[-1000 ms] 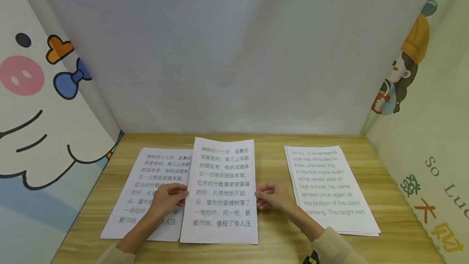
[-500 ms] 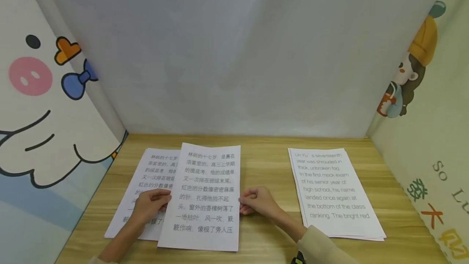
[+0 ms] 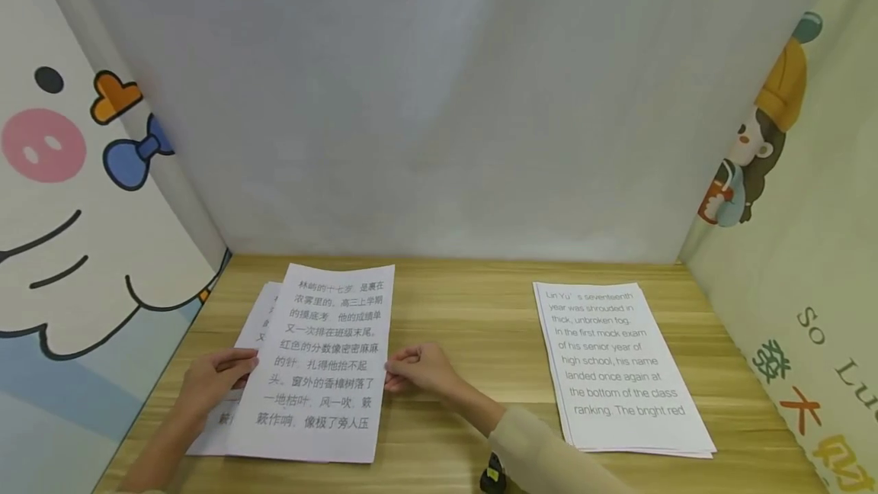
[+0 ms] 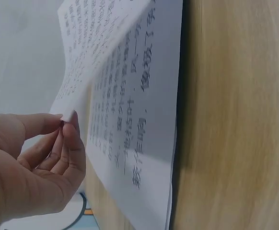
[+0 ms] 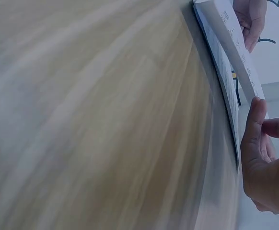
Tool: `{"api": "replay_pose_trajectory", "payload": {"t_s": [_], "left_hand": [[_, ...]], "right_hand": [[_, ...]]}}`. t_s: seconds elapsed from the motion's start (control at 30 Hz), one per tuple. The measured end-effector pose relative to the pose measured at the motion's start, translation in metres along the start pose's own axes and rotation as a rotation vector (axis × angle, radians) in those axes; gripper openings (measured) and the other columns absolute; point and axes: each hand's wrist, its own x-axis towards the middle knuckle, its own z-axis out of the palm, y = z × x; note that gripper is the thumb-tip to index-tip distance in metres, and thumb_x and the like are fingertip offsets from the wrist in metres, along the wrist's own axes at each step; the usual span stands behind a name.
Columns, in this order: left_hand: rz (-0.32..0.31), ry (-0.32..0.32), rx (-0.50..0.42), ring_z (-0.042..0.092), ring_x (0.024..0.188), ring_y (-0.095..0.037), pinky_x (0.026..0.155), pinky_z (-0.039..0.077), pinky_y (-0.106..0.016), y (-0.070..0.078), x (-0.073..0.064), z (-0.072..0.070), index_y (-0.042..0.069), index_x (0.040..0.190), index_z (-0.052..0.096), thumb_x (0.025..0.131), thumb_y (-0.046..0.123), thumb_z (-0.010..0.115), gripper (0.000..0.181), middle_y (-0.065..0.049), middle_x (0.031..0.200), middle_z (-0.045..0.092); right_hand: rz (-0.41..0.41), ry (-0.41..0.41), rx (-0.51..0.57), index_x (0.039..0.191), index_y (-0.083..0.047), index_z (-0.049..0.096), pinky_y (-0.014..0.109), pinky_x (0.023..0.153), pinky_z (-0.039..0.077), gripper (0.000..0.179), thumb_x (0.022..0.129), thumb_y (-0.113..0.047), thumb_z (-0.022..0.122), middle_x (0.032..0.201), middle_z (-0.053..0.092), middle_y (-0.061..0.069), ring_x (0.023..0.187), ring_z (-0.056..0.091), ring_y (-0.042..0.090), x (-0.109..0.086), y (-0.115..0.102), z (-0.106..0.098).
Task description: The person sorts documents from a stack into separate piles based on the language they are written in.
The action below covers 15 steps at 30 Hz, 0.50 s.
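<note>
A white paper sheet printed with Chinese text is held by its two side edges above a stack of similar sheets. My left hand pinches its left edge between thumb and fingers. On the opposite edge, my right hand grips the paper the same way. In the left wrist view the held sheet bends upward, and a gap separates it from the stack beneath. Most of that stack is covered by the sheet in the head view.
A second stack of sheets with English text lies on the right of the wooden table. A grey backdrop rises behind, with cartoon-printed panels on both sides. A dark object with a yellow mark shows by the right sleeve.
Both hands have carried the Chinese-text sheet leftward, from beside the left stack to over it. The English-text stack has stayed put.
</note>
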Motion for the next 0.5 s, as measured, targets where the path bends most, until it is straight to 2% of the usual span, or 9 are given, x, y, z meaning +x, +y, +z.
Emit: {"api": "replay_pose_trajectory", "payload": {"t_s": [0.13,0.23,0.4,0.5], "left_hand": [[-0.023,0.028,-0.019,0.063,0.085,-0.008,0.066,0.054,-0.015,-0.010,0.010,-0.006,-0.006,0.138,0.058,0.101,0.020,0.063,0.046,-0.024,0.127,0.067],[-0.044,0.049,-0.054,0.063,0.082,-0.005,0.066,0.055,-0.016,-0.019,0.016,-0.013,-0.005,0.139,0.056,0.101,0.020,0.063,0.046,-0.018,0.123,0.070],[-0.065,0.067,-0.084,0.063,0.077,0.001,0.067,0.057,-0.019,-0.025,0.020,-0.028,-0.006,0.142,0.053,0.102,0.025,0.062,0.052,0.003,0.103,0.075],[-0.041,0.067,-0.098,0.063,0.075,0.004,0.068,0.058,-0.018,-0.023,0.021,-0.032,-0.009,0.142,0.052,0.102,0.026,0.062,0.054,0.014,0.092,0.072]], "right_hand": [[-0.012,0.000,0.013,0.100,0.015,0.069,0.023,0.062,0.062,0.014,0.093,0.003,0.067,0.079,0.075,0.023,0.058,0.070,0.009,0.009,0.001,0.013],[-0.014,-0.003,0.012,0.097,0.014,0.069,0.024,0.061,0.062,0.011,0.093,0.004,0.067,0.080,0.075,0.026,0.057,0.069,0.009,0.013,0.002,0.023],[-0.004,0.006,0.010,0.097,0.011,0.070,0.026,0.064,0.063,0.010,0.093,0.002,0.068,0.083,0.075,0.027,0.060,0.071,0.011,0.021,0.000,0.036],[0.007,0.040,-0.009,0.099,0.010,0.070,0.027,0.066,0.064,0.012,0.094,-0.001,0.068,0.085,0.075,0.026,0.063,0.073,0.014,0.027,-0.003,0.039]]}}
